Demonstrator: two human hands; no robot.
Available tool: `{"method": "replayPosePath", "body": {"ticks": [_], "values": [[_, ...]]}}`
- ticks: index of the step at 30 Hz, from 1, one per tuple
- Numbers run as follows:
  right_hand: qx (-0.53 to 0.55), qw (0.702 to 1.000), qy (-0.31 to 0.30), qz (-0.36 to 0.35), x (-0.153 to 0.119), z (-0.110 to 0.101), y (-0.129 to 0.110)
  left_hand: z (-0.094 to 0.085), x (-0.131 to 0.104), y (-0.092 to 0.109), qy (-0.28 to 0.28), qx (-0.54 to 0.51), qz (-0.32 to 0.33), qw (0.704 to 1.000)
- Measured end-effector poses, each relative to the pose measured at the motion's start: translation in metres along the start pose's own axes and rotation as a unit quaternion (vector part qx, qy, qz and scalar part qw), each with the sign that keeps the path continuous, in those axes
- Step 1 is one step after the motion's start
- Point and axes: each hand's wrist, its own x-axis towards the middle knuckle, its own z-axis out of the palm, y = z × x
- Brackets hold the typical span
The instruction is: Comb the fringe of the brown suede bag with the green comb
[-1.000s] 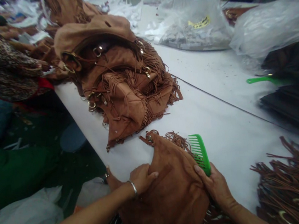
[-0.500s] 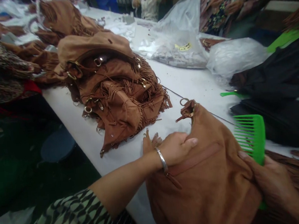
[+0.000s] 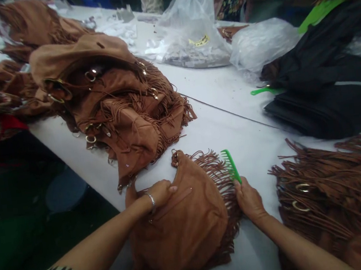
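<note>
A brown suede-look fringed handbag [image 3: 183, 225] lies on the white table in front of me, its flat side up and its fringe [image 3: 226, 190] spread along the right edge. My left hand [image 3: 161, 193], with a silver bracelet at the wrist, grips the bag near its upper edge; the thumb shows and the other fingers are mostly hidden. In my right hand [image 3: 250, 198] is a green wide-toothed comb [image 3: 232, 166], its teeth among the outer ends of the fringe strands.
A heap of similar brown bags [image 3: 122, 102] lies ahead to the left. More fringed bags [image 3: 335, 192] are at the right, near my forearm. Beyond are folded black material [image 3: 322, 103], another green comb [image 3: 266, 91] and clear plastic bags [image 3: 193, 43]. People stand around the table [image 3: 215, 101].
My right hand has moved outward from the bag's edge, taking the comb to the fringe ends. The fringe now lies spread out. The view has shifted, and my left hand still holds the bag.
</note>
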Motion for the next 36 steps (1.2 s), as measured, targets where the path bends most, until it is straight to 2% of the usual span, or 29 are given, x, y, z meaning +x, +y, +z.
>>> {"method": "replayPosePath", "body": {"ticks": [1,3,5,7,9,11,15,20,24,31,33,36], "values": [[-0.023,1.0,-0.004,-0.002,0.003,-0.008,-0.001,-0.002,-0.006,0.0,0.016,0.017,-0.006,1.0],[-0.057,0.998,-0.018,-0.03,0.009,-0.019,-0.01,-0.004,-0.012,0.01,0.102,0.059,0.018,0.993],[-0.085,0.993,-0.038,-0.078,0.015,-0.02,-0.028,-0.001,-0.008,0.03,0.214,0.092,0.096,0.968],[-0.11,0.985,-0.061,-0.116,0.018,-0.013,-0.05,0.007,0.008,0.052,0.28,0.106,0.198,0.933],[-0.134,0.978,-0.081,-0.135,0.022,-0.003,-0.066,0.02,0.032,0.068,0.287,0.111,0.274,0.911],[-0.155,0.974,-0.089,-0.14,0.029,0.002,-0.072,0.034,0.056,0.073,0.287,0.119,0.314,0.897],[-0.191,0.969,-0.088,-0.13,0.055,-0.006,-0.055,0.055,0.083,0.063,0.305,0.12,0.315,0.891],[-0.22,0.967,-0.081,-0.1,0.09,-0.02,-0.026,0.066,0.087,0.055,0.314,0.106,0.302,0.894],[-0.232,0.962,-0.08,-0.121,0.113,-0.033,-0.016,0.066,0.088,0.056,0.315,0.108,0.305,0.892],[-0.267,0.958,-0.046,-0.094,0.155,-0.08,0.014,0.06,0.088,0.056,0.282,0.094,0.313,0.902],[-0.272,0.957,-0.047,-0.087,0.157,-0.083,0.017,0.061,0.088,0.057,0.283,0.09,0.308,0.904],[-0.282,0.954,-0.044,-0.091,0.154,-0.075,0.012,0.062,0.087,0.057,0.28,0.088,0.299,0.908]]}}
